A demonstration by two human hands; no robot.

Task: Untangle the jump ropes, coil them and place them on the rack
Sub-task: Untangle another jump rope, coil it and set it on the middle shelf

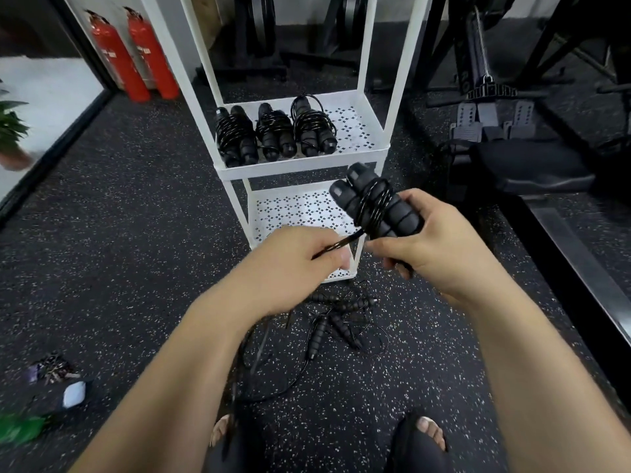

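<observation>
My right hand (440, 247) grips the two black foam handles of a jump rope (375, 203), with cord wound round them. My left hand (300, 261) pinches the loose black cord that runs to the bundle; the rest of it trails down to the floor. A white rack (370, 157) stands in front of me. On its upper shelf lie three coiled jump ropes (276, 134) side by side. On the floor below my hands lies a tangle of black ropes and handles (338, 322).
Two red fire extinguishers (133, 59) stand at the back left. Black gym machines and a padded bench (532, 165) fill the right side. Small items (58, 380) lie on the speckled rubber floor at the lower left. My feet in sandals show at the bottom edge.
</observation>
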